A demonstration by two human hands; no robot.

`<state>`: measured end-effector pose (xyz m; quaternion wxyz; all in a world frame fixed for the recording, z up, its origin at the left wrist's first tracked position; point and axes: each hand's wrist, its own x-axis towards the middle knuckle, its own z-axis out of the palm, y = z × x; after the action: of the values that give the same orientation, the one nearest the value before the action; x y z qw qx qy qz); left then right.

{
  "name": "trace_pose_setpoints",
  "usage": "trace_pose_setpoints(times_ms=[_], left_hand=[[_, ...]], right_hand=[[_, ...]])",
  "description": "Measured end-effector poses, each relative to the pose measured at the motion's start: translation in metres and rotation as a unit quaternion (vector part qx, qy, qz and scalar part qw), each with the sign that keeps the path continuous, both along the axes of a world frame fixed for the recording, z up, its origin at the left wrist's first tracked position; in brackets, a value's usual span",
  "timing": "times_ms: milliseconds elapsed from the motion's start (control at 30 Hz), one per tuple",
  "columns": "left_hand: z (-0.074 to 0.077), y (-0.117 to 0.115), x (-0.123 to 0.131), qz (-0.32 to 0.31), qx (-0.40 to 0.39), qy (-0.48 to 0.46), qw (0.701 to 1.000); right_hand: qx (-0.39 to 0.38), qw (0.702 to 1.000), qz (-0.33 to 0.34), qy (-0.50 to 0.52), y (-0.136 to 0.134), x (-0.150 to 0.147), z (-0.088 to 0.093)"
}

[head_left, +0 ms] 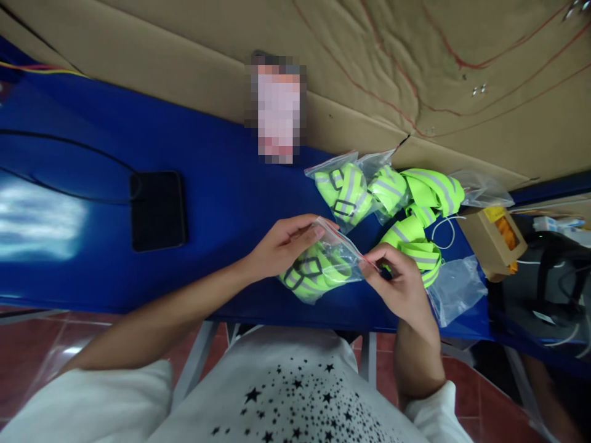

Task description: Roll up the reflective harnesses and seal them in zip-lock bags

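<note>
A clear zip bag [344,252] with a red-edged top lies between my hands at the front of the blue table. Inside it is a folded neon-yellow reflective strap [318,271] with black buckles. My left hand [289,243] pinches the bag's top at the left corner. At the other corner, my right hand [397,280] has thumb and fingers closed on the zip edge. Behind my right hand lie loose neon reflective straps [410,237]. Two packed bags of the same straps [346,194] sit further back.
A black square device [157,210] with a cable lies at the left. A blurred-out object [277,111] leans at the back against brown sheeting [184,61]. To the right are a flat clear bag [457,289], a cardboard box [492,240] and black equipment [549,283] with cables.
</note>
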<state>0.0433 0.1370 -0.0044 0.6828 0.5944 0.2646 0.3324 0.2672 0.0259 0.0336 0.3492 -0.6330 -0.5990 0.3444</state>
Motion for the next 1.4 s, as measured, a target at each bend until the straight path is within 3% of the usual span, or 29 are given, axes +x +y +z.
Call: trace_pose_setpoints(times_ms=[333, 500, 733, 933, 1033, 1133, 1267, 1400], left_hand=[[-0.002, -0.004, 0.0, -0.021, -0.007, -0.003, 1.0], [-0.004, -0.006, 0.001, -0.032, -0.012, -0.004, 0.999], [-0.006, -0.009, 0.002, -0.064, -0.017, -0.011, 0.998], [-0.007, -0.006, 0.002, -0.054, 0.058, -0.006, 0.997], [-0.01, -0.006, 0.003, -0.052, 0.134, -0.023, 0.989], [-0.012, -0.007, 0.004, -0.068, 0.153, -0.025, 0.985], [-0.013, -0.011, 0.005, -0.061, 0.119, -0.018, 0.991], [-0.01, -0.015, 0.006, -0.035, 0.031, -0.025, 0.999]], right_hand=[[-0.008, 1.0, -0.005, 0.003, 0.002, -0.008, 0.002], [-0.013, 0.999, 0.027, -0.035, 0.006, -0.009, 0.003], [0.026, 1.0, 0.003, -0.015, 0.008, -0.02, 0.003], [-0.022, 0.995, 0.057, -0.082, 0.009, -0.017, 0.004], [0.01, 0.989, 0.049, -0.136, 0.012, -0.022, 0.002], [0.06, 0.984, 0.021, -0.164, 0.013, -0.03, -0.005], [0.127, 0.98, 0.034, -0.151, 0.011, -0.035, -0.017], [0.159, 0.975, 0.064, -0.139, 0.011, -0.034, -0.022]])
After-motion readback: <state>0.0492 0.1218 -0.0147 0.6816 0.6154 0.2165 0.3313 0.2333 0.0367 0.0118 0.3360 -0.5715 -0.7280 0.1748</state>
